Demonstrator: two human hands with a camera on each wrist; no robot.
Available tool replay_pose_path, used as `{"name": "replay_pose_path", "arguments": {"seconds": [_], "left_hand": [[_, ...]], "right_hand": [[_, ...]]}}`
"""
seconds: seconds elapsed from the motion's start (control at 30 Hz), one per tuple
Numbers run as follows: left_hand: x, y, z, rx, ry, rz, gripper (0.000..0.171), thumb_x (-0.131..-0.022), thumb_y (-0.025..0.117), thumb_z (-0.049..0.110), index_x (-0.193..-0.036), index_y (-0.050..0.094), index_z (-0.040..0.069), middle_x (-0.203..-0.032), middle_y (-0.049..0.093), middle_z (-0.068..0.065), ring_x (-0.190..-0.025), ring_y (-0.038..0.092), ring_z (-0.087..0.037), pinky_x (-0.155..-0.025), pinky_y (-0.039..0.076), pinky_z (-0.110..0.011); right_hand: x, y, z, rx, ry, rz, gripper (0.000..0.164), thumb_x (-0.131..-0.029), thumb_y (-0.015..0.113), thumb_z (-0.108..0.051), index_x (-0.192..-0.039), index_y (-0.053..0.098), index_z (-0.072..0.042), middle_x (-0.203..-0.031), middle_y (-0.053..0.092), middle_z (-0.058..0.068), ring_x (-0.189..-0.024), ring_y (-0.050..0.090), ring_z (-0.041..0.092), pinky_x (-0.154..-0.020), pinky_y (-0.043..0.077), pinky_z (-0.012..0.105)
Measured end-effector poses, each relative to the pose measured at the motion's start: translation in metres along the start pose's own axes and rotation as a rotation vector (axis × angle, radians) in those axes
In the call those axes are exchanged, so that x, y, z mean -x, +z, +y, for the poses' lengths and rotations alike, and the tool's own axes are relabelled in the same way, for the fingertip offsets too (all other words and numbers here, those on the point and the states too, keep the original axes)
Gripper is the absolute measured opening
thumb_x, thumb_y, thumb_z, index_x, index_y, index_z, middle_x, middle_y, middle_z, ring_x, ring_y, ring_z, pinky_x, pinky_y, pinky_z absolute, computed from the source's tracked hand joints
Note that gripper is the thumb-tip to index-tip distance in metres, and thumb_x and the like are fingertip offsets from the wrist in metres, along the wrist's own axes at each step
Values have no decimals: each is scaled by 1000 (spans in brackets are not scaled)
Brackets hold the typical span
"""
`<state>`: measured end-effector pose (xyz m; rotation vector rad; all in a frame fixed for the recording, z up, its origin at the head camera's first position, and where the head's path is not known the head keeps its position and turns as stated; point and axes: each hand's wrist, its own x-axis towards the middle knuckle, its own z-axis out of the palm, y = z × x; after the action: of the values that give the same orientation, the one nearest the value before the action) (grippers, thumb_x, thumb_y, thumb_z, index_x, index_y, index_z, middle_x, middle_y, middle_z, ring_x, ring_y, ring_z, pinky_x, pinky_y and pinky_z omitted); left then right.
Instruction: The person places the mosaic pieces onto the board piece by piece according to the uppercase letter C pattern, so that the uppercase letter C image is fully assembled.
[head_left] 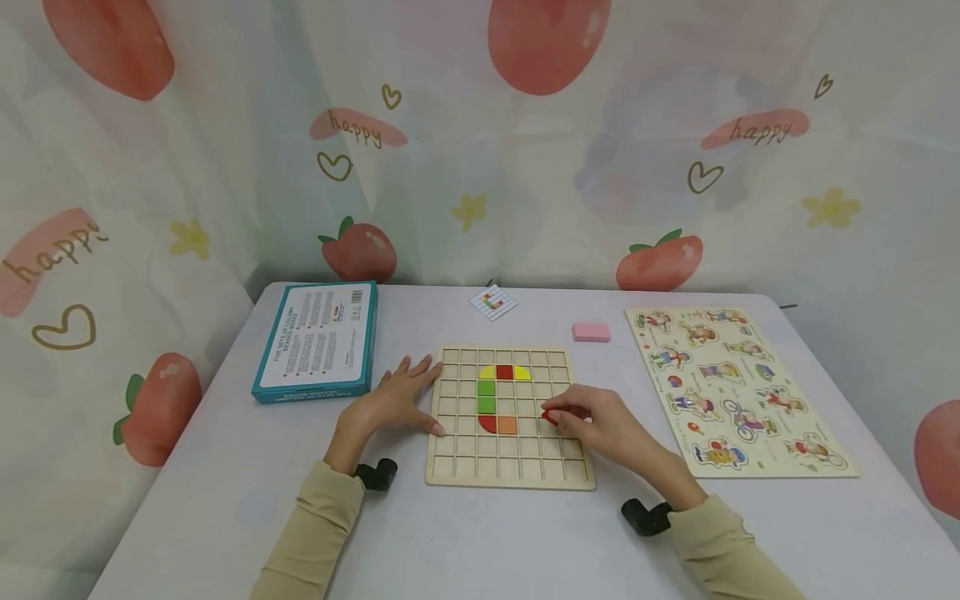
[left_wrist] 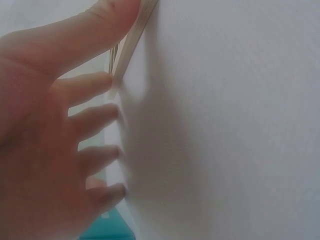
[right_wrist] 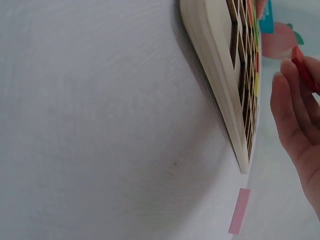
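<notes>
A square wooden grid board [head_left: 465, 467] lies flat on the table, with several coloured tiles set in its cells. Its top row of tiles has a red square [head_left: 505, 372] between two rounded yellow tiles [head_left: 522, 373]. Below come two green squares [head_left: 487, 388], then a rounded red tile [head_left: 489, 424] beside an orange square [head_left: 507, 425]. My left hand [head_left: 397, 398] rests at the board's left edge, fingers spread and thumb touching the rim. Over the right part of the board, my right hand [head_left: 600, 421] pinches a small red tile [right_wrist: 301, 67] between thumb and fingers.
A teal box [head_left: 318, 342] lies to the left. Behind the board are a small pattern card [head_left: 493, 302] and a pink block [head_left: 591, 332]. On the right lies a picture puzzle board [head_left: 735, 392]. A printed curtain [head_left: 525, 167] hangs behind the table.
</notes>
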<state>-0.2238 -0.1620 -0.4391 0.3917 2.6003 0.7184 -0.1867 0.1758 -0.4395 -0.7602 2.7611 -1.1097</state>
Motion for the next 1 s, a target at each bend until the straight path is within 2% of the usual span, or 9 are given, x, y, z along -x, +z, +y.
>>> {"name": "replay_pose_path", "arguments": {"seconds": [0.2, 0.37, 0.5, 0.63, 0.73, 0.9, 1.0], "left_hand": [[0, 0, 1, -2, -7, 1, 107, -78, 89, 37, -163, 29, 11, -173, 16, -11, -160, -1, -39, -128, 2, -61], [0, 0, 2, -5, -11, 1, 107, -78, 89, 37, -163, 29, 11, -173, 16, -11, -160, -1, -39, -128, 2, -61], [1, 0, 2, 1, -13, -1, 107, -78, 90, 36, -163, 29, 11, -173, 15, -11, -160, -1, -39, -128, 1, -60], [0, 0, 2, 1, -12, -5, 108, -78, 89, 37, -163, 29, 11, -173, 15, -11, -160, -2, -39, -128, 1, -60], [0, 0, 1, -2, -10, -8, 108, -78, 89, 38, -163, 28, 11, -173, 15, -11, -160, -1, -39, -128, 1, -60], [0, 0, 0, 6, -10, -10, 108, -78, 90, 37, -163, 29, 11, -173, 15, -11, -160, -2, -39, -128, 1, -60], [-1, 0, 0, 11, -8, -9, 108, -78, 90, 36, -163, 29, 11, -173, 15, -11, -160, -1, -39, -128, 2, -61]], "right_hand": [[-3, 2, 1, -24, -31, 40, 18, -94, 71, -1, -111, 77, -3, -97, 71, 0, -82, 69, 12, -78, 60, 22], [-4, 3, 0, -43, -20, 52, 22, -89, 76, 0, -111, 76, -4, -101, 72, 2, -89, 72, 15, -82, 61, 24], [-6, 3, -1, -53, 3, 41, 28, -88, 77, 0, -115, 73, -4, -100, 74, 3, -87, 69, 14, -80, 61, 24], [-6, 4, -2, -70, 17, 27, 23, -88, 77, -1, -110, 71, -5, -96, 74, 1, -83, 68, 12, -75, 60, 24], [-6, 4, -3, -68, 10, 11, 20, -91, 75, -3, -110, 73, -5, -99, 75, 0, -85, 68, 10, -77, 59, 23], [-6, 4, -2, -92, -29, -37, 21, -94, 71, -1, -115, 76, -2, -102, 72, 2, -84, 70, 13, -78, 59, 22], [-7, 4, -3, -120, -15, -63, 20, -94, 71, 0, -113, 74, -1, -100, 72, 5, -78, 70, 17, -73, 59, 22]]}}
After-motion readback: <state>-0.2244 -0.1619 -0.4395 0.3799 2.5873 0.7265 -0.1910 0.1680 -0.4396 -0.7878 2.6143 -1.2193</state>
